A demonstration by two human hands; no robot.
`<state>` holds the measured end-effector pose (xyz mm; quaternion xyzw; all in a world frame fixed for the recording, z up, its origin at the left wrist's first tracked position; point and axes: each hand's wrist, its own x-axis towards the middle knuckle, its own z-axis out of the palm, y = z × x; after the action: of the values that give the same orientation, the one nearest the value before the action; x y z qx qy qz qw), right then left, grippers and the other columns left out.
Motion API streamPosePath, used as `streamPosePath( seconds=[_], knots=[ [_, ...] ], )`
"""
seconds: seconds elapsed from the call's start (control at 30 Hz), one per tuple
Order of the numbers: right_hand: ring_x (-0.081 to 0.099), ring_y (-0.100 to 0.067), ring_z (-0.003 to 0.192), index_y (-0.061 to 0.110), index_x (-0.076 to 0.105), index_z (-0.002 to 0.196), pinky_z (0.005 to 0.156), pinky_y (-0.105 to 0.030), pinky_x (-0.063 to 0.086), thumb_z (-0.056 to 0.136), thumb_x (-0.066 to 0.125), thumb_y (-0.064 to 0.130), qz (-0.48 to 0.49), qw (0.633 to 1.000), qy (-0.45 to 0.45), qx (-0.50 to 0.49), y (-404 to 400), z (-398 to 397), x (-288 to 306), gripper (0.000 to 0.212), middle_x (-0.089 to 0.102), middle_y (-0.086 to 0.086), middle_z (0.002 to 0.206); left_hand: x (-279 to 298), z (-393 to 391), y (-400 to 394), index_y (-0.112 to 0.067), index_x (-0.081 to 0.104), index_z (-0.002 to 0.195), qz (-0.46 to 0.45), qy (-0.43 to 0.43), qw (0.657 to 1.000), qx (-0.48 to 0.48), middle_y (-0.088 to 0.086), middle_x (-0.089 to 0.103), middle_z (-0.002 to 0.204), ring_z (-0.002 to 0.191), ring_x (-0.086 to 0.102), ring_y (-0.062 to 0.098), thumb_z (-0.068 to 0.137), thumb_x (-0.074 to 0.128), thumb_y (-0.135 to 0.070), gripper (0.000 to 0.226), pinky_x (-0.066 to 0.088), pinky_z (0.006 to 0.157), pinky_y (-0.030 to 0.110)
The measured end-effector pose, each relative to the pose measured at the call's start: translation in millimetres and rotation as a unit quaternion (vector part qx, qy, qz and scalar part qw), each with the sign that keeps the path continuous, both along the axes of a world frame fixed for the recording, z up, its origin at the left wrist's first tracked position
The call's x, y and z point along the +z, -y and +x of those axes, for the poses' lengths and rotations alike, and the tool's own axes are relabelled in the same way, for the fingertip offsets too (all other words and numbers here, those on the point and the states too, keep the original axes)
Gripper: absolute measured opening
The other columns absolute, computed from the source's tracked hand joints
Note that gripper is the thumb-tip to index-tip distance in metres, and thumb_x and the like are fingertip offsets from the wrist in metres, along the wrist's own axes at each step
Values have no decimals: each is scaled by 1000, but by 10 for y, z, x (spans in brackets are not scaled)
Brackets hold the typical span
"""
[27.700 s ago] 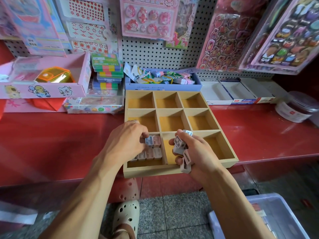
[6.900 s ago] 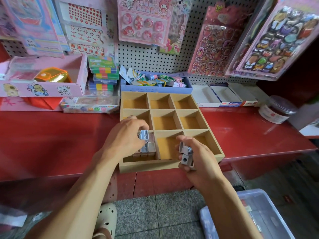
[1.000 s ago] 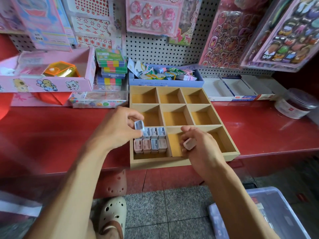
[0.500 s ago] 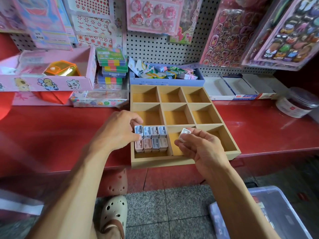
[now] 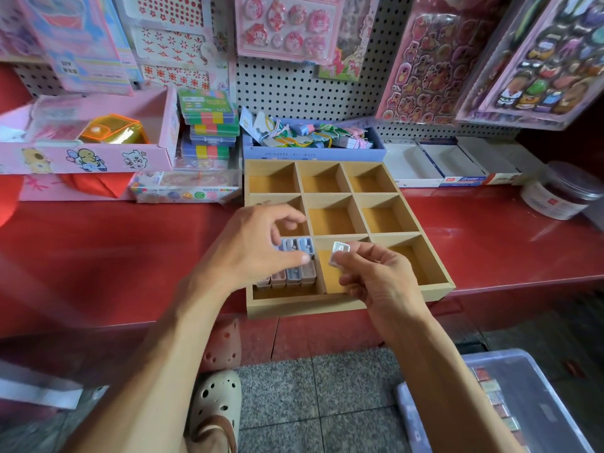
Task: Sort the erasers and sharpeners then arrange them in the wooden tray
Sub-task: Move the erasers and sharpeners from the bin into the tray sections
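Right hand (image 5: 376, 276) pinches sharpener (image 5: 339, 251) over wooden tray (image 5: 346, 302) — left hand (image 5: 255, 246) hovers, fingers loosely curled, empty.

Soft, even daylight fills the scene, bright without harsh shadows. The glossy red counter (image 5: 490, 237) carries pale streaks of glare right of the tray (image 5: 330, 304) and a wide hazy sheen to its left. Wide-angle distortion bends the pegboard (image 5: 294, 89) and hanging packs outward above the tray. The far-left edge is smeared with blur; the tray itself is sharp.
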<state>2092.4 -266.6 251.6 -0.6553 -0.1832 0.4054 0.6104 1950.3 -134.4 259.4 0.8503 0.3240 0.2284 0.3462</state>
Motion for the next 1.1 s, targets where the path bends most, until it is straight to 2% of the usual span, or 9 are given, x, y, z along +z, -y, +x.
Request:
streamPosePath(
  seconds=[0.17, 0.3, 0.43, 0.57, 0.63, 0.73, 0.93, 1.1],
  knots=[
    [45, -7, 49, 9, 68, 78, 46, -21, 31, 83, 76, 11, 2, 999, 33, 16, -35, -32, 13, 10, 63, -2, 63, 8, 185, 198, -26, 74, 98, -21, 44, 996, -70, -7, 65, 82, 58, 53, 5, 64, 88, -21, 37, 50, 62, 26],
    [44, -8, 49, 8, 69, 77, 47, -23, 31, 85, 75, 12, -4, 998, 61, 22, -51, -36, 5, 11, 58, -1, 57, -52, 250, 216, -23, 76, 92, -5, 53, 995, -79, -5, 62, 74, 52, 47, 3, 66, 86, -19, 27, 46, 55, 24],
    [52, -9, 53, 7, 71, 83, 51, -24, 36, 88, 72, 16, -15, 997, 67, 32, -25, -22, -17, 11, 65, -2, 66, -65, 228, 202, -28, 75, 89, 34, 25, 995, -86, -10, 60, 69, 53, 48, 3, 68, 84, -23, 24, 46, 55, 27],
    [61, -14, 71, 14, 71, 89, 60, -26, 47, 95, 64, 16, -13, 999, 50, 1, 93, 61, -25, 10, 73, -4, 85, -97, 167, 119, -25, 74, 87, 41, -9, 998, -42, -8, 61, 66, 52, 50, 4, 69, 81, -24, 20, 50, 57, 33],
    [61, -16, 75, 13, 70, 91, 62, -26, 50, 95, 63, 12, -5, 998, 48, -40, 199, 150, -26, 9, 71, -8, 87, -107, 143, 107, -26, 74, 90, 48, -51, 997, -31, -8, 62, 67, 56, 52, 6, 69, 82, -28, 22, 53, 62, 37],
    [63, -16, 80, 14, 71, 96, 69, -29, 51, 94, 62, 11, 3, 993, 65, -98, 370, 296, -22, 10, 72, -7, 90, -105, 148, 139, -26, 73, 98, 62, -95, 993, -33, -12, 63, 71, 64, 55, 8, 73, 81, -32, 26, 53, 68, 35],
    [63, -11, 83, 18, 71, 99, 72, -29, 50, 95, 61, 10, 10, 977, 116, -178, 601, 469, 2, 13, 71, -3, 90, -146, 200, 171, -28, 68, 117, 89, -151, 984, -29, -15, 61, 77, 79, 55, 12, 78, 78, -36, 41, 44, 67, 29],
    [65, -12, 91, 21, 71, 99, 77, -29, 52, 96, 60, 12, 1, 971, 138, -196, 694, 481, -13, 14, 73, -4, 97, -138, 223, 203, -24, 67, 113, 105, -173, 979, -25, -10, 65, 79, 85, 62, 16, 78, 78, -36, 38, 53, 71, 36]
  ],
)
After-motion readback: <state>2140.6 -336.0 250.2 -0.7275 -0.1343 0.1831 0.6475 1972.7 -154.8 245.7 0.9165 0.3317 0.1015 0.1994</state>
